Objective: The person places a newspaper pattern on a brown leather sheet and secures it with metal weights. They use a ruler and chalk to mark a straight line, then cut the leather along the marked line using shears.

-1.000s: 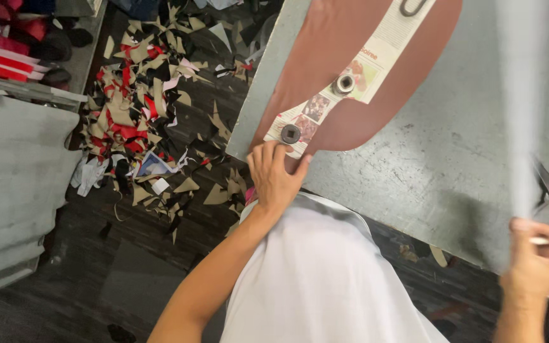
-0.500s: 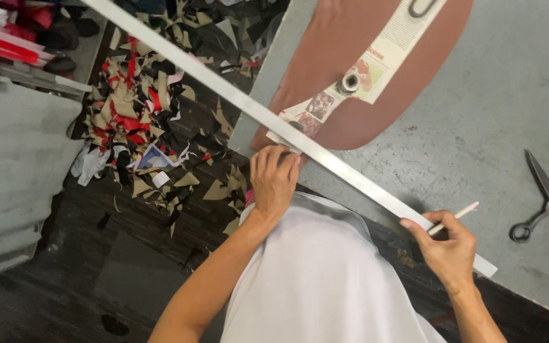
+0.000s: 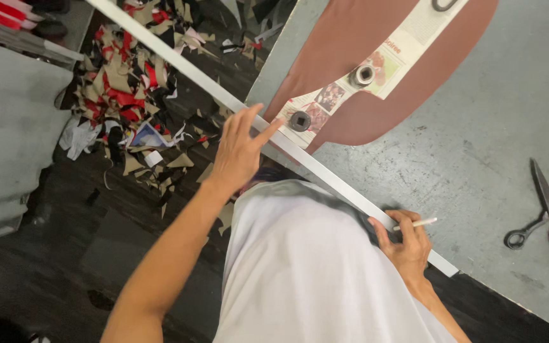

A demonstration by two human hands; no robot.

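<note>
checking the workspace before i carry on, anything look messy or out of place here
Yes. A heap of red, tan and black offcuts litters the dark floor left of the table. The long metal ruler lies askew, jutting off the table edge over the floor. The scissors lie open.

Grey worktable (image 3: 478, 152) above dark floor (image 3: 65, 254) (littered with scraps (image 3: 122, 95)).

Both hands (image 3: 239, 149) (image 3: 405, 241) on long metal ruler (image 3: 325, 174), perhaps pen (image 3: 415, 223) in right.
</note>
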